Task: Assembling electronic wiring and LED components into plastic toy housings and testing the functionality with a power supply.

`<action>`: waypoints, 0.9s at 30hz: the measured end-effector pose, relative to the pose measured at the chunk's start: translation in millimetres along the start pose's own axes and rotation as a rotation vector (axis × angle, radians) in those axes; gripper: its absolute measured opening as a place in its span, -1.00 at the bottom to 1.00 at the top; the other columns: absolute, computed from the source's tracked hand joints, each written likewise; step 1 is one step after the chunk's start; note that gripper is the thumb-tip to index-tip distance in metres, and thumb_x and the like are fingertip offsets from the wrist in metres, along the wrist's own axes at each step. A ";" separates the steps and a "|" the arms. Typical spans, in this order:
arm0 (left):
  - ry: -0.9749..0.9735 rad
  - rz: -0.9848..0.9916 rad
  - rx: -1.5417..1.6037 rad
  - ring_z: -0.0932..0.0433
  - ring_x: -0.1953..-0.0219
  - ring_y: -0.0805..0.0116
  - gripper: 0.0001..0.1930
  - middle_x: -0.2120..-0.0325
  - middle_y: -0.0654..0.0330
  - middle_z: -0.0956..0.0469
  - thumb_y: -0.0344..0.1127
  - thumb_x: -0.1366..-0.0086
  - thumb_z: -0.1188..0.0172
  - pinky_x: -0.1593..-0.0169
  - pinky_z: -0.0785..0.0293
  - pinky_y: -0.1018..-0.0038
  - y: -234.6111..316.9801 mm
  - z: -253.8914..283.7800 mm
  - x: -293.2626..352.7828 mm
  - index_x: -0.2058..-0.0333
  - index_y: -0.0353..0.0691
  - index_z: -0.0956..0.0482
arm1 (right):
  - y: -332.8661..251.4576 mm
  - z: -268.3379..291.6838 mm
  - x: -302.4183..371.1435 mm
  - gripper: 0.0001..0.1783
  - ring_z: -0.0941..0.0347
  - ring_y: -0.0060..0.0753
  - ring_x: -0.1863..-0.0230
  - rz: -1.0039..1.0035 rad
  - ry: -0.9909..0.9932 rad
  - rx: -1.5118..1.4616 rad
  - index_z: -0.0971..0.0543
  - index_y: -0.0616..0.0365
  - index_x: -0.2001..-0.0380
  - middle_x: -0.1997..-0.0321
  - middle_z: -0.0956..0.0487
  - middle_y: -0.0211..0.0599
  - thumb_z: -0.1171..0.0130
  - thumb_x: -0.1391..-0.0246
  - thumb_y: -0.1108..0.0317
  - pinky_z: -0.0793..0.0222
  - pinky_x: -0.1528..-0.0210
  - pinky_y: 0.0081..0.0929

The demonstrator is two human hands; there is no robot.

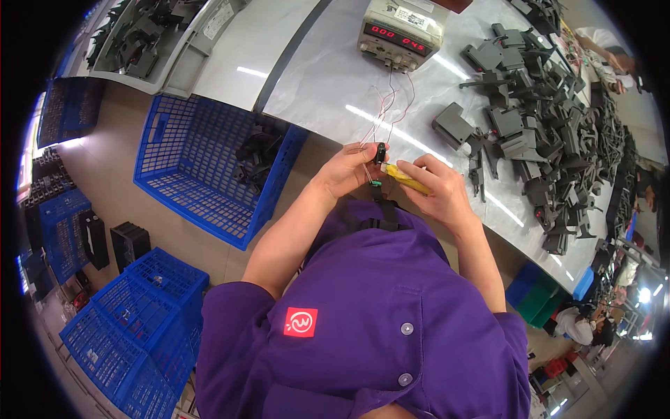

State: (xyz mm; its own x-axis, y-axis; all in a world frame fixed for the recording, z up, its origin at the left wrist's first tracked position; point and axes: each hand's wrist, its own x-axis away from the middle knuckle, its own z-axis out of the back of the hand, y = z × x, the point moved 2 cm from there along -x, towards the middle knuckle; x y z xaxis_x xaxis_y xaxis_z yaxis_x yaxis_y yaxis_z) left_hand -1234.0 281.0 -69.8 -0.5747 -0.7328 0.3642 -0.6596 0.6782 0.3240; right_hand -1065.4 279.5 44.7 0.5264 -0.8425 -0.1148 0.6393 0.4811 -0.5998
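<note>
My left hand point(347, 170) is closed on a small black plastic part point(380, 153), held up at the table's near edge. Thin red and white wires point(383, 112) run from around this part toward the power supply. In my right hand point(444, 191) is a yellow-handled tool point(410, 179), its tip against or very near the black part's lower end. The kind of tool is not clear, since my fingers cover much of it. A small green piece point(377, 183) shows just below the two hands.
A bench power supply point(396, 36) with a lit red display stands at the table's far side. Dark grey plastic housings point(520, 126) are heaped on the right. Left of the table is a blue crate point(202, 171) holding some black parts; a grey bin point(185, 63) sits at upper left.
</note>
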 end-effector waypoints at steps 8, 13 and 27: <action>-0.003 0.014 -0.001 -0.47 0.31 0.40 -0.73 0.37 0.19 -0.49 -0.26 -0.22 0.00 0.22 -0.44 0.45 -2.4 -3.6 2.3 0.18 -0.33 -0.42 | 0.0 -2.6 2.5 -0.59 -0.39 -0.24 0.52 0.004 0.011 -0.005 -0.53 -0.01 0.28 0.48 -0.41 -0.33 -0.20 0.36 0.47 -0.31 0.53 -0.39; -0.009 0.026 -0.005 -0.47 0.30 0.41 -0.73 0.37 0.20 -0.49 -0.26 -0.22 -0.01 0.23 -0.44 0.46 -4.9 -3.8 1.9 0.20 -0.32 -0.44 | -0.6 -2.4 3.6 -0.59 -0.40 -0.24 0.51 -0.005 0.011 -0.014 -0.53 -0.01 0.28 0.47 -0.42 -0.33 -0.19 0.36 0.48 -0.32 0.52 -0.39; 0.065 0.021 0.088 -0.44 0.39 0.38 -0.74 0.40 0.18 -0.46 -0.25 -0.22 -0.02 0.27 -0.45 0.49 -6.4 3.0 0.7 0.23 -0.33 -0.45 | 12.8 -7.4 9.0 -0.52 -0.39 -0.56 0.47 -0.287 0.097 -0.318 -0.44 0.23 0.14 0.49 -0.46 -0.34 -0.27 0.24 0.44 -0.30 0.44 -0.64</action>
State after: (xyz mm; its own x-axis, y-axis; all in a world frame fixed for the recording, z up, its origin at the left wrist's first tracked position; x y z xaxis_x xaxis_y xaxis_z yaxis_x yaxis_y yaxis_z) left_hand -1231.7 276.0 -74.2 -0.5582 -0.7117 0.4265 -0.6892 0.6839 0.2392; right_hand -1056.6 276.3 30.2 0.2876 -0.9574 0.0269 0.5398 0.1389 -0.8303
